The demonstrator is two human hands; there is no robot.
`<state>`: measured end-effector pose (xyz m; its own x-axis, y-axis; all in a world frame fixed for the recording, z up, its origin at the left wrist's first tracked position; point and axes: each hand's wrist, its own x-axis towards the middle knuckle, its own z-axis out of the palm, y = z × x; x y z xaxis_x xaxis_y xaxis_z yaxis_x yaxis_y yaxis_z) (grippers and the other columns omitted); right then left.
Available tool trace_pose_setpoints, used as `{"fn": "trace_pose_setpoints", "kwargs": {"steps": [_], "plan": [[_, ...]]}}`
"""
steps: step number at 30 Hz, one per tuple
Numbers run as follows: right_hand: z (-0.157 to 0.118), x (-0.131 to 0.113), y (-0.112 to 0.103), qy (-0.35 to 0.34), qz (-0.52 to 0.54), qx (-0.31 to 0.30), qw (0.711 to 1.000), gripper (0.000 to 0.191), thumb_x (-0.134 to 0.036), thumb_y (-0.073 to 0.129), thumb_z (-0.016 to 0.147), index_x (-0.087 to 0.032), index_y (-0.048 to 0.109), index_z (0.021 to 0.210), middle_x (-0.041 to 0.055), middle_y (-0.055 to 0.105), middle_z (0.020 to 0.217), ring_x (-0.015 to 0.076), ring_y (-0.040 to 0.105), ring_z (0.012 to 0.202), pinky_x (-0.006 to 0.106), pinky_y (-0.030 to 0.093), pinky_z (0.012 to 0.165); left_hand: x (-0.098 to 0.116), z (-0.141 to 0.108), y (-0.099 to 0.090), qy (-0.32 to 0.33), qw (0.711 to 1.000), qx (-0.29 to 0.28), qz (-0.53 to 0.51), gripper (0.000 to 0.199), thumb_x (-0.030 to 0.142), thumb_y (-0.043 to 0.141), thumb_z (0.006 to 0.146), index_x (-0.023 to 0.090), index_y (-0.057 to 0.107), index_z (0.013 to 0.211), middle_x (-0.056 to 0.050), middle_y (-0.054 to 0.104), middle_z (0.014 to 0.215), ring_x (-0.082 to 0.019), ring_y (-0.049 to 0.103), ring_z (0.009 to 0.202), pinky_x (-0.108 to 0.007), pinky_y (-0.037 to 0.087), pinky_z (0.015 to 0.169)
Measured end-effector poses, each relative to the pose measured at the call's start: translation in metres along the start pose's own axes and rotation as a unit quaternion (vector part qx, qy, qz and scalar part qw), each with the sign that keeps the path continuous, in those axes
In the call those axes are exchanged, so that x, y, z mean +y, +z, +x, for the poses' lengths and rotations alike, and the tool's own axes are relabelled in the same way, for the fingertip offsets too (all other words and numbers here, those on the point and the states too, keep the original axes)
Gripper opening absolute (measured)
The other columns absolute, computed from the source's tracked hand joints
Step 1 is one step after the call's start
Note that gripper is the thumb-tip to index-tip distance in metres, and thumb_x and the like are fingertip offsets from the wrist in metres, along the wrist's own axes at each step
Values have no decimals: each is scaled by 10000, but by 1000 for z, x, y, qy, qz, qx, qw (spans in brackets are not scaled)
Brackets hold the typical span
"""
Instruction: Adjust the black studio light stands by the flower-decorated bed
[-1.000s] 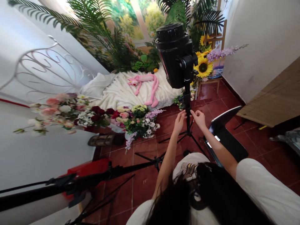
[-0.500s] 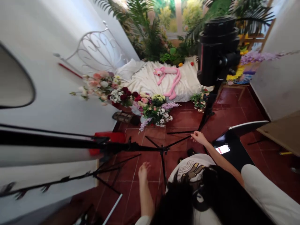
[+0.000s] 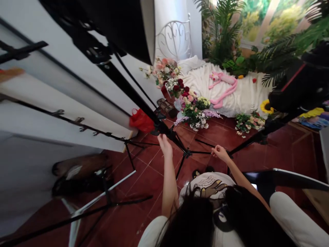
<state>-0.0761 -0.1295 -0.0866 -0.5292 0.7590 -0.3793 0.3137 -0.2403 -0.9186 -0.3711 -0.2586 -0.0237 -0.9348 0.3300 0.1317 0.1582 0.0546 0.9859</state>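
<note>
My left hand [image 3: 165,144] is raised at the black light stand [image 3: 133,97], its fingertips by a clamp knob on the pole. Whether the fingers grip the knob is too small to tell. In front of my body, my right hand [image 3: 220,152] is loosely curled, fingers pressed together, near the leg of another black stand [image 3: 246,139]. Anything between those fingers is too small to make out. The first stand carries a large black lamp head [image 3: 123,24] at the top. Its spread legs meet at a hub [image 3: 187,153] between my hands.
Beyond are artificial flowers [image 3: 192,113], a white draped bed [image 3: 249,96] with a pink plush toy [image 3: 226,80], and palm leaves [image 3: 221,31]. A red bag [image 3: 142,120] lies left. A thin stand [image 3: 92,132] and white bar [image 3: 110,188] stand at the left, a black chair [image 3: 288,178] at right.
The view has turned left. My left hand has moved up and forward from over the floor to the stand's pole. My right hand remains near the other stand, fingers still curled.
</note>
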Motion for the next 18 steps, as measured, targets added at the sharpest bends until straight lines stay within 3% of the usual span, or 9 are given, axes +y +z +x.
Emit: {"fn": "trace_pose_setpoints", "kwargs": {"steps": [4,10,14,18], "plan": [[6,-3,8,-12,-14,-18,1000,608,-767,707,628,-246,397,684,34,712,646,137,621,493,220,437,460,5,11,8,-15,1000,-1,-27,778,820,453,858,160,607,1240,-165,640,1351,-270,526,1389,-349,396,1187],[24,-14,14,-5,-44,-59,997,608,-747,735,642,-246,391,671,39,723,635,136,608,471,222,438,444,2,18,20,11,997,-41,-65,782,877,388,832,176,627,1083,-154,698,1109,-241,679,1087,-375,560,959],[52,-50,40,-61,-111,-120,985,504,-679,678,797,-230,463,715,46,731,680,140,630,547,231,482,504,-9,18,26,28,999,-25,-35,722,856,424,838,183,628,1003,-144,689,1034,-248,664,1099,-390,538,987],[84,-106,89,-191,-168,-125,959,386,-582,489,959,-213,585,897,72,743,919,181,687,809,318,572,751,-21,21,28,45,999,-31,-2,708,823,421,868,168,648,1012,-152,692,1043,-266,665,1099,-431,509,1038]]}}
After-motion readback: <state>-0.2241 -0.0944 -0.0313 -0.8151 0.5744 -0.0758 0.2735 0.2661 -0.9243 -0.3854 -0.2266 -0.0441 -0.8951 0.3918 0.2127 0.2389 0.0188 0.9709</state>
